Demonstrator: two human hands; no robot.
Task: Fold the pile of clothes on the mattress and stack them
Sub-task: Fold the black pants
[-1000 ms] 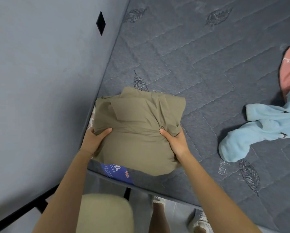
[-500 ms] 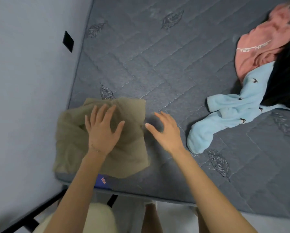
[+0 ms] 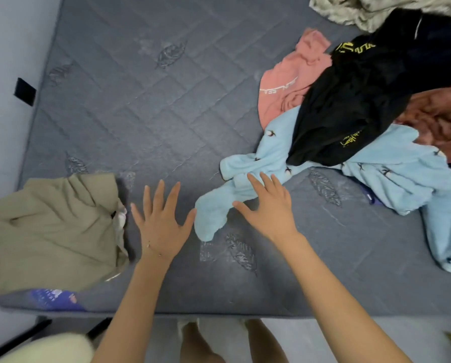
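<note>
I see both hands spread flat above the mattress (image 3: 140, 113), holding nothing.
My left hand (image 3: 161, 221) has its fingers straight and splayed over bare quilting; my right hand (image 3: 268, 205) is just as open, its fingertips over the sleeve of the light blue garment (image 3: 391, 176), though I cannot tell if they touch it. Just left of the left hand lies the folded khaki garment (image 3: 51, 231), at the mattress corner. Beyond the right hand, up and to the right, sits the unfolded pile: a black garment (image 3: 363, 95) draped over the blue one, a pink garment (image 3: 284, 93) beside it, and a brown garment (image 3: 441, 119) farther right.
</note>
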